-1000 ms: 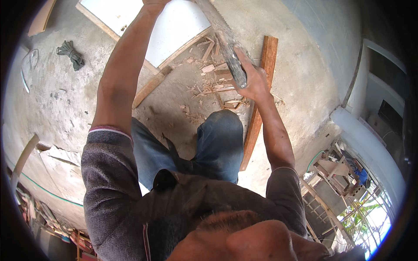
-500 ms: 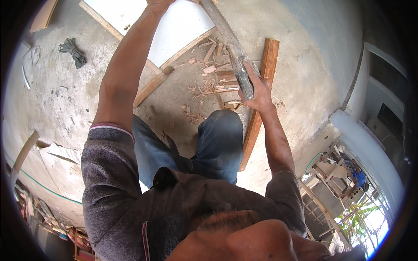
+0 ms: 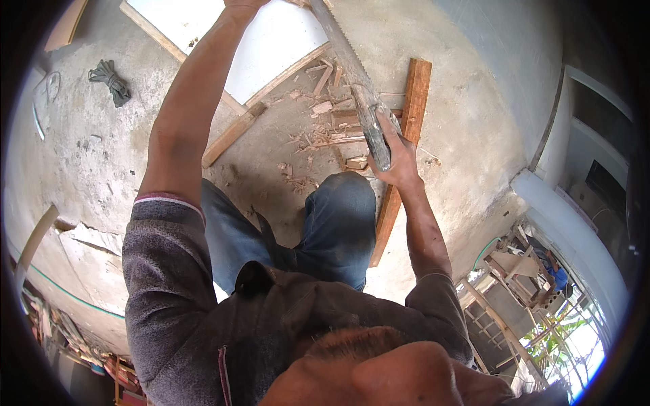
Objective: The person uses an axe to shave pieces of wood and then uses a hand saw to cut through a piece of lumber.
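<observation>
My right hand (image 3: 399, 161) is closed around the worn grey handle of a handsaw (image 3: 343, 53). The saw's toothed blade slants up and left, running out of view at the top edge. My left arm reaches over a white panel (image 3: 274, 51) edged with wooden strips. Only the back part of my left hand (image 3: 245, 5) shows at the top edge, and its fingers are cut off by the frame. Below the panel's near corner lies a short wooden batten (image 3: 230, 139).
A long brown wooden beam (image 3: 418, 95) lies on the floor, passing beneath my right hand. Wood chips and offcuts (image 3: 318, 139) are strewn before my knees. A bundled grey-green rope (image 3: 112, 82) rests at the left. Wood scraps are piled at the lower left.
My right hand has drawn slightly down and toward me with the saw. My left arm has shifted a little left. The whole view has moved slightly too.
</observation>
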Demonstrator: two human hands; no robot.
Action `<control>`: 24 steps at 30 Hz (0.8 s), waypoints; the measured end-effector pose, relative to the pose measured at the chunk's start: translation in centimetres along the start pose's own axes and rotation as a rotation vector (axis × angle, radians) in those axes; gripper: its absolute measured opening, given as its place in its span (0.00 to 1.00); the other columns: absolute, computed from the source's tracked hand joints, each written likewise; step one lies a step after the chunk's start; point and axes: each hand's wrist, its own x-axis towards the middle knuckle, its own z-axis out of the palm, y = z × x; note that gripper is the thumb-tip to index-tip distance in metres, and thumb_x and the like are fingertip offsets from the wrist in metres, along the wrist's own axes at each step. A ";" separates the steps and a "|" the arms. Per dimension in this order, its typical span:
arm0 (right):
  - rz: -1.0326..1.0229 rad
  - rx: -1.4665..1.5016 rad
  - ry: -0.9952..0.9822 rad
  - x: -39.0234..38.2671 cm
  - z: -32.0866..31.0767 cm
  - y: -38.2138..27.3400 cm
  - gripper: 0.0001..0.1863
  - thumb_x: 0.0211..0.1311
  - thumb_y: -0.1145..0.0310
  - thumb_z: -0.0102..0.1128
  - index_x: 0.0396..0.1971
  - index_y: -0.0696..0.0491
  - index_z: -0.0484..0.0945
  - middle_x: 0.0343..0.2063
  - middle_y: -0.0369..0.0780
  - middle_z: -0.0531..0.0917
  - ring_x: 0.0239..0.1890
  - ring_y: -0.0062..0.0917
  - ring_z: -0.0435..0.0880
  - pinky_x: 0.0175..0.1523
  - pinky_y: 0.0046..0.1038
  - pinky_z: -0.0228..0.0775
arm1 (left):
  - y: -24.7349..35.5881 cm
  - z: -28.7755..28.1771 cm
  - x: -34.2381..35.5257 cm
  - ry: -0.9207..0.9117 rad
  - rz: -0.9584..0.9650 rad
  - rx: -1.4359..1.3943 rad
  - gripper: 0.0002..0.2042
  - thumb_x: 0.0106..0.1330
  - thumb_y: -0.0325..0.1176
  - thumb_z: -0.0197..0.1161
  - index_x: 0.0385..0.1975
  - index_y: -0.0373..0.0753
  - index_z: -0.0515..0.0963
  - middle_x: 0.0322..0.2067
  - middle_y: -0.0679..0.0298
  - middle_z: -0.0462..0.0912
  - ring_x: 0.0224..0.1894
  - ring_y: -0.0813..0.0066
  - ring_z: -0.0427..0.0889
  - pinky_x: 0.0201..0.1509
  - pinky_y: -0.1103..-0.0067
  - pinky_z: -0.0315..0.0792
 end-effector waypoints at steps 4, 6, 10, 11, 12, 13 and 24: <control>0.103 -0.028 -0.028 5.6 0.4 -2.0 0.46 0.41 0.73 0.64 0.67 0.43 0.60 0.52 0.51 0.79 0.47 0.45 0.83 0.55 0.34 0.75 | 0.3 -0.2 0.0 0.014 0.015 -0.027 0.05 0.54 0.27 0.54 0.18 0.36 0.70 0.27 0.53 0.71 0.28 0.59 0.71 0.35 0.62 0.61; 0.209 -0.033 -0.063 11.0 0.3 -2.8 0.43 0.43 0.73 0.63 0.66 0.44 0.63 0.49 0.52 0.80 0.43 0.44 0.84 0.52 0.33 0.76 | 0.1 -0.5 0.2 0.040 0.085 -0.003 0.05 0.54 0.27 0.55 0.18 0.36 0.70 0.26 0.53 0.71 0.27 0.59 0.70 0.34 0.62 0.61; -0.091 0.117 0.244 8.5 0.8 -1.4 0.40 0.42 0.73 0.64 0.63 0.49 0.67 0.46 0.49 0.83 0.38 0.41 0.86 0.45 0.33 0.78 | 0.6 -0.4 0.2 -0.032 -0.018 -0.087 0.07 0.54 0.29 0.55 0.17 0.36 0.71 0.27 0.55 0.72 0.28 0.59 0.71 0.35 0.63 0.62; -0.098 0.148 0.310 6.1 0.5 -1.4 0.40 0.42 0.75 0.63 0.63 0.52 0.66 0.45 0.49 0.83 0.38 0.38 0.87 0.44 0.31 0.78 | 0.0 -0.3 0.5 -0.045 0.009 -0.027 0.07 0.54 0.29 0.55 0.17 0.36 0.71 0.27 0.55 0.72 0.29 0.59 0.72 0.36 0.63 0.62; -0.010 0.155 0.286 2.9 -0.3 -1.3 0.40 0.42 0.77 0.62 0.63 0.55 0.66 0.44 0.49 0.83 0.37 0.35 0.87 0.43 0.30 0.78 | 0.4 -1.1 0.3 -0.070 0.025 0.009 0.07 0.54 0.30 0.55 0.18 0.36 0.72 0.28 0.56 0.72 0.29 0.60 0.72 0.37 0.62 0.62; 0.040 0.167 0.307 1.9 -0.8 -1.1 0.40 0.42 0.78 0.61 0.63 0.57 0.65 0.43 0.49 0.84 0.36 0.33 0.87 0.42 0.28 0.78 | 0.3 -1.0 0.5 -0.069 0.023 -0.001 0.07 0.54 0.30 0.55 0.18 0.36 0.72 0.28 0.56 0.73 0.29 0.60 0.73 0.37 0.62 0.62; -0.136 0.004 0.169 -3.2 1.3 -4.3 0.41 0.43 0.76 0.65 0.64 0.58 0.65 0.41 0.52 0.83 0.36 0.38 0.87 0.41 0.31 0.78 | 0.4 -0.1 0.0 -0.003 -0.028 0.010 0.06 0.56 0.31 0.55 0.20 0.38 0.72 0.26 0.56 0.73 0.30 0.59 0.73 0.39 0.62 0.63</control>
